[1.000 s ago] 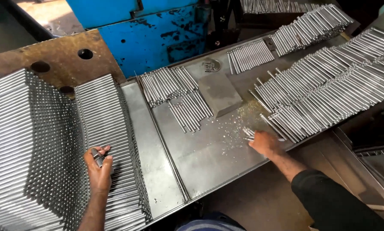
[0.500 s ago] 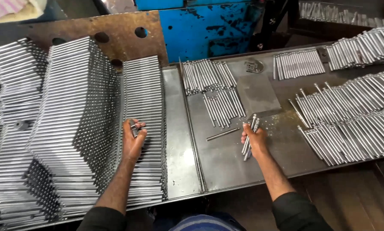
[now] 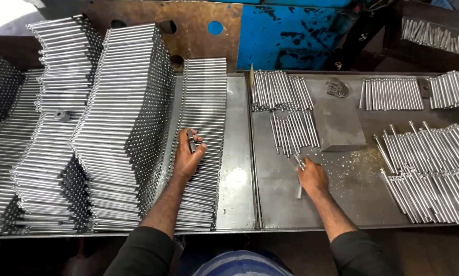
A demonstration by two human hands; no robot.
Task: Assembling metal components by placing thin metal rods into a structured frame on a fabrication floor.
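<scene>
Since half a second earlier, our right hand (image 3: 312,176) had slid left across the steel tray (image 3: 239,204), away from the big heap of rods (image 3: 433,168) on the right and toward the short loose rods (image 3: 293,132) near the middle. It was closed around a few thin rods (image 3: 299,164), one poking out below the palm. Our left hand (image 3: 188,156) had stayed on the low stack of rods (image 3: 204,117), fingers curled around a small dark piece (image 3: 191,140), possibly a gauge, though we could not tell. To do this well, we judged the rods should be kept parallel and their ends flush before laying them down. They looked bright, smooth, round and slender; the tray was dull, scratched and speckled with metal chips beside a grey block (image 3: 338,124).
</scene>
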